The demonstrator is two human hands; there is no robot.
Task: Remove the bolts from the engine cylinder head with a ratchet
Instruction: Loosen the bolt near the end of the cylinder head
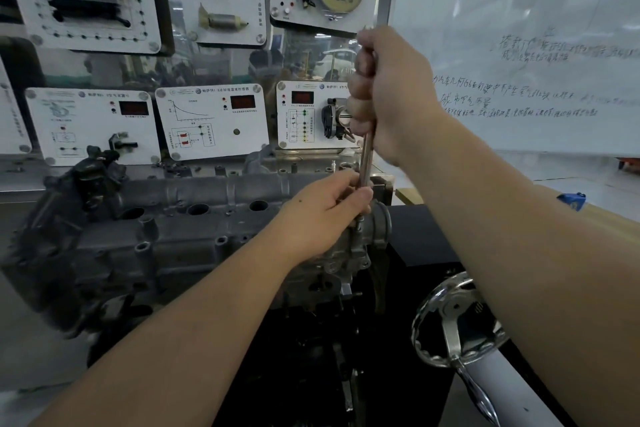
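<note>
Both hands grip the upright ratchet (366, 156): right hand (391, 97) high, left hand (325, 208) low at the cylinder head (180, 236).

I see the cylinder head (194, 229) lying lengthwise across the stand, a grey, grimy cast-metal block with a row of round dark plug wells along its top and small bolt bosses dotted across its face. The ratchet (366, 156) is a slim, bright steel bar standing nearly upright over the head's right end, tilted only a little. Its lower end meets the casting near the round flange there. I can't make out the bolt itself; the spot where the tool seats is too small and partly hidden.
</note>
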